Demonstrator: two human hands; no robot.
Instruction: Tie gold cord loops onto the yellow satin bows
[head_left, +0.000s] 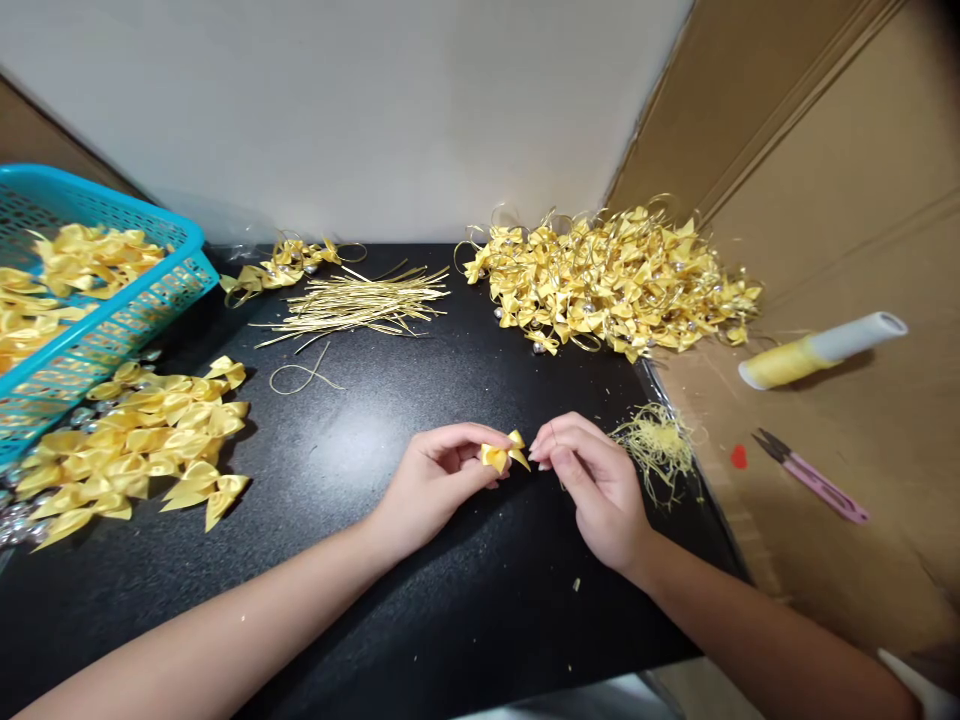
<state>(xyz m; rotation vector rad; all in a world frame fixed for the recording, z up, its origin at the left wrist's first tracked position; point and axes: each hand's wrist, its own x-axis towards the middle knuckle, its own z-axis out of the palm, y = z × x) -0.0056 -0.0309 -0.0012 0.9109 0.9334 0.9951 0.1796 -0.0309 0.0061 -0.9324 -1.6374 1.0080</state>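
Near the front middle of the black table, my left hand [435, 480] pinches a small yellow ribbon bow [495, 458] between thumb and fingers. Just to its right, my right hand [604, 490] is closed in a pinch, with what looks like a thin thread [553, 432] at the fingertips. The thread is too fine to trace fully. A small gap separates the two hands. Beside my right hand lies a tangle of pale yellow thread scraps [660, 445]. Yellow bows [142, 435] with silvery bells [19, 520] are spread at the left.
A turquoise basket [142, 310] of yellow bows stands at the left. Cut gold cords [367, 300] lie at the back, left of a large heap of looped bows [615, 285]. On cardboard at the right are a thread spool [825, 350] and pink-handled snips [825, 490].
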